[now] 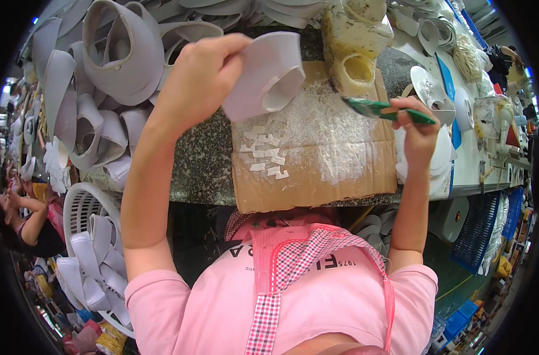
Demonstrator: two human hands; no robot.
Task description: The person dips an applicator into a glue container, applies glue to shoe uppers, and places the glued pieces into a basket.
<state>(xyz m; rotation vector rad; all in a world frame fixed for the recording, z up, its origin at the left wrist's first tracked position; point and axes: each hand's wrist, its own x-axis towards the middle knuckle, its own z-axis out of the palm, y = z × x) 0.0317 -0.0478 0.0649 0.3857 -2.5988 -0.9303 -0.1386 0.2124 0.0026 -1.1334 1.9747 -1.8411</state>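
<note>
My left hand (201, 80) grips a pale grey-white shoe upper piece (254, 74) by its edge, holding it up over the far left part of a cardboard sheet (316, 192). The piece has a curved cut-out at its lower right. In my right hand (419, 131) is a green-handled brush (384, 110), held level with its dark bristles pointing left. The bristle end is just below the opening of a glue-crusted, yellowish pot (357, 70). Dried white glue smears cover the cardboard, and several small white tabs (262, 149) lie on its left side.
Several grey-white shoe uppers (124, 56) are piled at the left and far side. A white basket (83, 204) with folded white pieces (98, 266) stands at lower left. More white parts (432, 89) and a blue crate (481, 222) are at right. A person (33, 219) works at far left.
</note>
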